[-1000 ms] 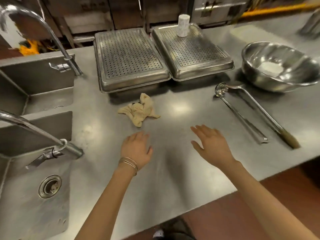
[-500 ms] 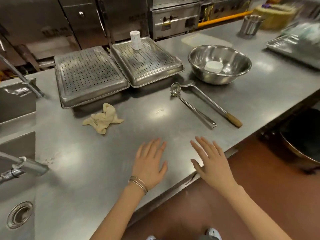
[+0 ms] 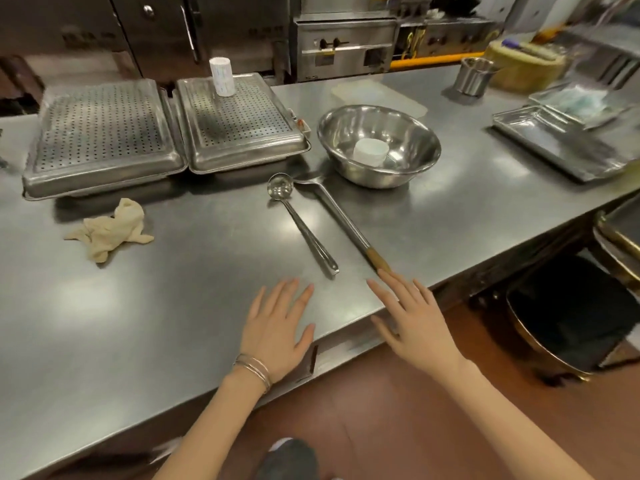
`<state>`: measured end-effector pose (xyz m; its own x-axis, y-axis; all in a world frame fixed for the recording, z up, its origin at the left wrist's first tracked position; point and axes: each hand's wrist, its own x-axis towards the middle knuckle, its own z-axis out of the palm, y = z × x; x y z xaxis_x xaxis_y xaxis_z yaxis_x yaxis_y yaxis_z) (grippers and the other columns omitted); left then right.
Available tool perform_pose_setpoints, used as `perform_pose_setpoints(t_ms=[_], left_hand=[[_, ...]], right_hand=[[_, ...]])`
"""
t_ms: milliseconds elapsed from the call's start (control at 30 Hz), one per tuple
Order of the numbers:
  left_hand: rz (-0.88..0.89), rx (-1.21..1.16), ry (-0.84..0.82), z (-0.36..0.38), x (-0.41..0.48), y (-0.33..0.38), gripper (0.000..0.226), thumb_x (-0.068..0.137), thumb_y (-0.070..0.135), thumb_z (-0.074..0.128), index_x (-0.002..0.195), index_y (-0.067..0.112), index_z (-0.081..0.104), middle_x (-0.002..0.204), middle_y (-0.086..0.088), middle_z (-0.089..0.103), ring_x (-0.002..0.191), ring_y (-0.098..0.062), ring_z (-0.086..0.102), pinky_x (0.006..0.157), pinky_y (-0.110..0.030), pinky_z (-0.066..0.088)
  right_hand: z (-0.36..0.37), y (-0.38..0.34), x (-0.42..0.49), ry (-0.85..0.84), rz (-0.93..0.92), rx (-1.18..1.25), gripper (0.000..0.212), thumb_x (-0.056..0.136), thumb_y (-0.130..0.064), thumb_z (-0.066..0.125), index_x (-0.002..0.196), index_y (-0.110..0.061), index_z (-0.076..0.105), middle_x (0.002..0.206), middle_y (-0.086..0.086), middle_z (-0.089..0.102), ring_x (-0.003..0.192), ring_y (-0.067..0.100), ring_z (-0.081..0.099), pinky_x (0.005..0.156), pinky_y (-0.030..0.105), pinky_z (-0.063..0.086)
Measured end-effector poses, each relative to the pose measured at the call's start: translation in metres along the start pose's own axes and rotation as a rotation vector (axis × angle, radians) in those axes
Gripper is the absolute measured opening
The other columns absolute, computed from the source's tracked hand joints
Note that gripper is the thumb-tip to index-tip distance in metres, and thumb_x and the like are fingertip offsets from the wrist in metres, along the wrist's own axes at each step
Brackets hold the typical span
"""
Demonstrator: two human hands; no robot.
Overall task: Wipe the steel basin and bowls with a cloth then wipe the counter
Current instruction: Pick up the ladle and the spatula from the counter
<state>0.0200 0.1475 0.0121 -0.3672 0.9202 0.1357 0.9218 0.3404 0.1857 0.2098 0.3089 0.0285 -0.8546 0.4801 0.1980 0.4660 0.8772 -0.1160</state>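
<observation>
Crumpled beige cloth (image 3: 109,233) on smooth steel counter (image 3: 194,271).

Left hand (image 3: 277,327) and right hand (image 3: 414,318), fingers straight, holding nothing, over near edge of steel worktop (image 3: 173,306). Crumpled beige cloth (image 3: 107,232) lies well left, before two perforated trays (image 3: 100,136). Ladle (image 3: 299,220) beside wooden-handled utensil (image 3: 343,220). Steel bowl (image 3: 379,145) holds small white container (image 3: 370,151).

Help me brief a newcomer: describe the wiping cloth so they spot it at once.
On the long steel counter, look at the two perforated steel trays at the back left. Before the left tray lies a crumpled beige cloth, the only limp fabric among rigid steelware.
</observation>
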Motion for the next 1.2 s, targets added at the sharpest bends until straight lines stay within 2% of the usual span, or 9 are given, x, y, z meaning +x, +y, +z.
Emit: perform_pose_setpoints(t_ms=[200, 267, 367, 600, 800, 967, 1067, 1133, 1200], left_hand=[[-0.047, 0.014, -0.039, 0.022, 0.052, 0.014, 0.058, 0.086, 0.046, 0.033, 0.136, 0.020, 0.044, 0.135, -0.008, 0.052, 0.124, -0.027, 0.049, 0.102, -0.042, 0.026], [-0.068, 0.016, -0.039, 0.029, 0.078, 0.011, 0.058, 0.085, 0.046, 0.033, 0.135, 0.019, 0.045, 0.135, -0.008, 0.053, 0.123, -0.027, 0.050, 0.104, -0.044, 0.033], [-0.119, 0.012, -0.056, 0.037, 0.121, 0.003, 0.059, 0.083, 0.045, 0.034, 0.133, 0.017, 0.049, 0.132, -0.010, 0.055, 0.118, -0.028, 0.054, 0.095, -0.044, 0.045], [-0.190, -0.035, -0.085, 0.062, 0.199, -0.007, 0.059, 0.080, 0.045, 0.036, 0.126, 0.013, 0.055, 0.126, -0.014, 0.059, 0.111, -0.032, 0.059, 0.087, -0.044, 0.050], [-0.307, -0.050, -0.188, 0.095, 0.225, -0.013, 0.062, 0.078, 0.047, 0.034, 0.125, 0.013, 0.057, 0.123, -0.014, 0.060, 0.106, -0.030, 0.062, 0.078, -0.040, 0.054], [-0.490, -0.151, -0.197, 0.135, 0.232, -0.013, 0.069, 0.080, 0.050, 0.031, 0.133, 0.010, 0.048, 0.135, -0.020, 0.049, 0.122, -0.038, 0.049, 0.096, -0.047, 0.043], [-0.572, -0.154, -0.191, 0.149, 0.241, -0.008, 0.069, 0.085, 0.051, 0.033, 0.141, 0.011, 0.034, 0.148, -0.017, 0.032, 0.136, -0.033, 0.030, 0.109, -0.041, 0.029], [-0.600, -0.170, -0.236, 0.157, 0.244, -0.006, 0.068, 0.090, 0.042, 0.043, 0.146, 0.013, 0.019, 0.154, -0.013, 0.013, 0.141, -0.028, 0.014, 0.115, -0.036, 0.019], [-0.623, -0.189, -0.223, 0.161, 0.245, -0.005, 0.068, 0.090, 0.030, 0.049, 0.146, 0.012, 0.017, 0.155, -0.011, 0.007, 0.141, -0.027, 0.014, 0.114, -0.032, 0.018]], right_hand=[[0.016, 0.054, 0.038, -0.050, -0.006, 0.020, 0.056, 0.090, -0.045, 0.038, 0.143, -0.025, 0.033, 0.147, 0.002, 0.039, 0.133, 0.023, 0.039, 0.107, 0.048, 0.033], [0.022, 0.070, 0.062, -0.062, -0.010, 0.020, 0.057, 0.090, -0.044, 0.038, 0.143, -0.024, 0.033, 0.145, 0.003, 0.041, 0.131, 0.024, 0.041, 0.106, 0.048, 0.035], [0.031, 0.092, 0.100, -0.085, 0.000, 0.022, 0.054, 0.090, -0.043, 0.039, 0.140, -0.023, 0.036, 0.140, 0.007, 0.047, 0.126, 0.027, 0.047, 0.101, 0.049, 0.041], [0.052, 0.125, 0.173, -0.144, 0.029, 0.048, 0.053, 0.088, -0.042, 0.040, 0.137, -0.022, 0.036, 0.136, 0.009, 0.052, 0.119, 0.029, 0.053, 0.099, 0.045, 0.043], [0.090, 0.142, 0.209, -0.240, 0.022, 0.085, 0.055, 0.084, -0.042, 0.039, 0.135, -0.020, 0.039, 0.132, 0.008, 0.055, 0.115, 0.027, 0.056, 0.095, 0.040, 0.046], [0.134, 0.148, 0.223, -0.336, 0.019, 0.130, 0.059, 0.084, -0.042, 0.040, 0.136, -0.013, 0.043, 0.129, 0.010, 0.056, 0.110, 0.029, 0.058, 0.085, 0.038, 0.049], [0.155, 0.148, 0.230, -0.354, 0.052, 0.204, 0.060, 0.089, -0.037, 0.054, 0.141, -0.010, 0.037, 0.130, 0.009, 0.053, 0.112, 0.029, 0.053, 0.088, 0.039, 0.045], [0.164, 0.148, 0.231, -0.363, 0.069, 0.224, 0.063, 0.085, -0.027, 0.063, 0.139, -0.005, 0.039, 0.115, 0.013, 0.059, 0.098, 0.031, 0.056, 0.076, 0.038, 0.049], [0.168, 0.148, 0.232, -0.381, 0.094, 0.263, 0.064, 0.085, -0.016, 0.061, 0.141, -0.005, 0.034, 0.109, 0.014, 0.057, 0.091, 0.030, 0.055, 0.065, 0.035, 0.048]])
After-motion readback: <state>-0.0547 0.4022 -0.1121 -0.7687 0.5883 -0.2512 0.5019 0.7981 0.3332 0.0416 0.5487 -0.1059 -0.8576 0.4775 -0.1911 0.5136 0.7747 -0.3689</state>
